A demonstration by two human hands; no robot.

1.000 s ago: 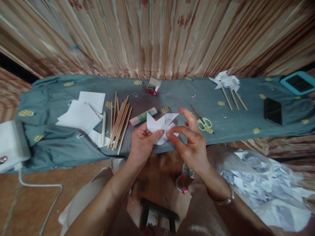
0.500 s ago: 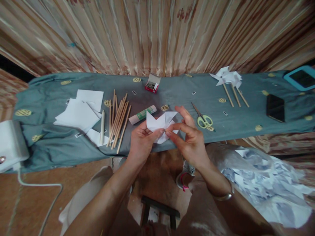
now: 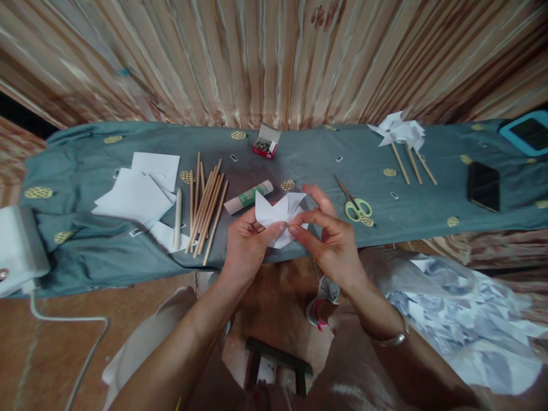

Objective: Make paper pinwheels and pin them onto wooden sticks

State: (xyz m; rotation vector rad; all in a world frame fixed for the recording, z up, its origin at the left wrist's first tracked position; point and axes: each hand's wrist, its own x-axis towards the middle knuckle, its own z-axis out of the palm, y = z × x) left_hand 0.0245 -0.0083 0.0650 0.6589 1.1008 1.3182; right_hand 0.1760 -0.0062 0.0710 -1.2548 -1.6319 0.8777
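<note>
A white paper pinwheel (image 3: 274, 212) is held over the table's near edge between both hands. My left hand (image 3: 247, 240) grips it from the left, thumb pressed near its middle. The fingertips of my right hand (image 3: 327, 234) are pinched together at the pinwheel's centre, on a small thing too hidden to make out. Just behind the paper lies a glue stick (image 3: 248, 197) with a green label. Scissors (image 3: 353, 200) with light green handles rest to the right of my right hand. Left of my left hand lie several wooden sticks (image 3: 208, 211).
Paper sheets (image 3: 137, 197) and a white pencil-like stick (image 3: 178, 220) lie at left. An open red box (image 3: 265, 142) of small metal pieces stands at the back. Finished pinwheels (image 3: 398, 131), a black phone (image 3: 483, 185) and a blue-framed device (image 3: 528, 134) lie right. A white box (image 3: 21, 248) trails a cable.
The view has shifted slightly. Both hands stay on the pinwheel, the right fingertips still pinched at its centre with barely any movement.
</note>
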